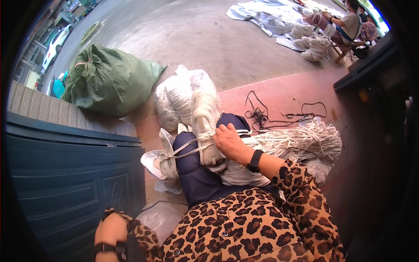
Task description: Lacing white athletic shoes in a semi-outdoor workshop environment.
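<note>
My right hand (230,142) is closed, fingers curled around a pale flat lace (187,150) at the side of a beige, shoe-shaped piece (211,144). This piece stands lengthwise between my knees. From it the lace runs left over my dark-trousered thigh to a white bundle (167,162) beside my left knee. Under and right of my right wrist lies a thick heap of off-white laces (301,142). At the lower left my left forearm shows with a black band on it, but the left hand itself is outside the picture.
Ahead of my knees sits a white plastic-wrapped bundle (174,98). A tied green sack (113,81) stands left of it, by a blue door (74,174). Tangled black cords (259,114) lie on the pink floor. At the far right a seated person (349,24) is near white cloth (266,19).
</note>
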`<state>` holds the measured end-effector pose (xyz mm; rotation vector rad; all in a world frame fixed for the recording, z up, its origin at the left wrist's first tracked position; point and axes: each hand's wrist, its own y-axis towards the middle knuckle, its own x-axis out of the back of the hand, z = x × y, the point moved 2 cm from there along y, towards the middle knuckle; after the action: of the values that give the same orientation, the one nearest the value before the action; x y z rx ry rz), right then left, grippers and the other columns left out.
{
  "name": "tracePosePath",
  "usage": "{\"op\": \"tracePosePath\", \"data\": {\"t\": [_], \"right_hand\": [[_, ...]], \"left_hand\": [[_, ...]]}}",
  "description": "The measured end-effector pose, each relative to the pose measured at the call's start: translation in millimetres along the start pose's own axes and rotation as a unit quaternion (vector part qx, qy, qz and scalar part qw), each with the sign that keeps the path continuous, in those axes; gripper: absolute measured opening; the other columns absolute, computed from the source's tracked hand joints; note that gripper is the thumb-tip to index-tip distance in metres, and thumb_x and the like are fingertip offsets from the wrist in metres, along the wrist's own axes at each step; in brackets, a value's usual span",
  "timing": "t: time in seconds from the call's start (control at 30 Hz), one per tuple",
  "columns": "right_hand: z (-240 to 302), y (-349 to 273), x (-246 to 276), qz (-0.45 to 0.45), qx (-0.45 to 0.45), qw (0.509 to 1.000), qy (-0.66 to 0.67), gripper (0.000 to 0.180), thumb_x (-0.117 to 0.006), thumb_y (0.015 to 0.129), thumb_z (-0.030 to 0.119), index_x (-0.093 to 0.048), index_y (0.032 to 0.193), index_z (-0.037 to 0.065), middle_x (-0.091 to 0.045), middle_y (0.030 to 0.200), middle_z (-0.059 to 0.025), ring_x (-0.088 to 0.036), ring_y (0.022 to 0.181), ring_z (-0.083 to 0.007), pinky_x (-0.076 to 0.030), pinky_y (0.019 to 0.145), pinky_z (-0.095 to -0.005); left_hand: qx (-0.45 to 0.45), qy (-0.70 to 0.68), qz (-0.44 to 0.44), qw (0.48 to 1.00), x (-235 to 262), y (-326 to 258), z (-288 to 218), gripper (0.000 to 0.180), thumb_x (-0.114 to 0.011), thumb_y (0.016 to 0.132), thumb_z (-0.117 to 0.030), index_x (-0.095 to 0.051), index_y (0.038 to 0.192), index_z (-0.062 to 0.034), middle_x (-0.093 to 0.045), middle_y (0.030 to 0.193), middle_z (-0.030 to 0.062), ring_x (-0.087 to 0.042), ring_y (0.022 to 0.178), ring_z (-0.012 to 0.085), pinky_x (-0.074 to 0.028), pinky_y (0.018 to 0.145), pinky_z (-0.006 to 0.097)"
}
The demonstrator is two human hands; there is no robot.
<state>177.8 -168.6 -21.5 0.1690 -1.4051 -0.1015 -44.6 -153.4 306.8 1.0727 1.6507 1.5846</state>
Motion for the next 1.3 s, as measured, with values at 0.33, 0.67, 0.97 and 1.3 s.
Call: {"op": "tracePosePath", "data": {"t": [0.33, 0.67, 0.97, 1.3], "right_hand": [[4.7, -4.9, 3.8, -0.024, -0.070, 0.997, -0.001, 0.006, -0.058, 0.064, 0.011, -0.058, 0.069, 0.009, -0.052, 0.077, -0.0060, -0.047, 0.082, -0.0208, -0.032, 0.067, -0.0361], [10.9, -13.6, -10.3, -0.019, -0.136, 0.987, 0.083, 0.019, -0.054, 0.078, 0.021, -0.059, 0.082, 0.003, -0.053, 0.081, -0.0113, -0.048, 0.084, -0.0262, -0.035, 0.071, -0.0387], [11.4, -11.1, -17.9, -0.064, -0.128, 0.979, 0.142, 0.013, -0.050, 0.072, 0.007, -0.057, 0.082, 0.002, -0.053, 0.081, -0.0141, -0.048, 0.082, -0.0301, -0.040, 0.071, -0.0389], [20.5, -14.9, -9.6, -0.173, -0.117, 0.939, 0.274, 0.009, -0.053, 0.072, 0.004, -0.051, 0.081, 0.001, -0.054, 0.077, -0.0155, -0.051, 0.080, -0.0309, -0.042, 0.073, -0.0390]], "left_hand": [[0.200, -0.069, -0.038, 0.977, 14.6, -13.5, 10.9, 0.010, -0.046, 0.083, -0.005, -0.053, 0.078, -0.0098, -0.047, 0.055, -0.0034, -0.039, 0.043, 0.0066, -0.028, 0.045, 0.023], [0.398, -0.114, -0.072, 0.907, 17.6, -49.7, 43.6, 0.006, -0.049, 0.084, -0.007, -0.054, 0.086, -0.0069, -0.052, 0.064, -0.0009, -0.043, 0.049, 0.0074, -0.034, 0.046, 0.023], [0.565, -0.130, -0.093, 0.810, 19.8, -92.0, 81.5, 0.011, -0.051, 0.085, -0.010, -0.055, 0.093, -0.0043, -0.057, 0.072, 0.0013, -0.047, 0.054, 0.0082, -0.038, 0.048, 0.024], [0.646, 0.181, 0.179, 0.719, -8.2, -290.5, 200.0, 0.027, -0.061, 0.077, -0.014, -0.054, 0.099, -0.0004, -0.063, 0.081, 0.0115, -0.060, 0.075, 0.0178, -0.047, 0.065, 0.030]]}}
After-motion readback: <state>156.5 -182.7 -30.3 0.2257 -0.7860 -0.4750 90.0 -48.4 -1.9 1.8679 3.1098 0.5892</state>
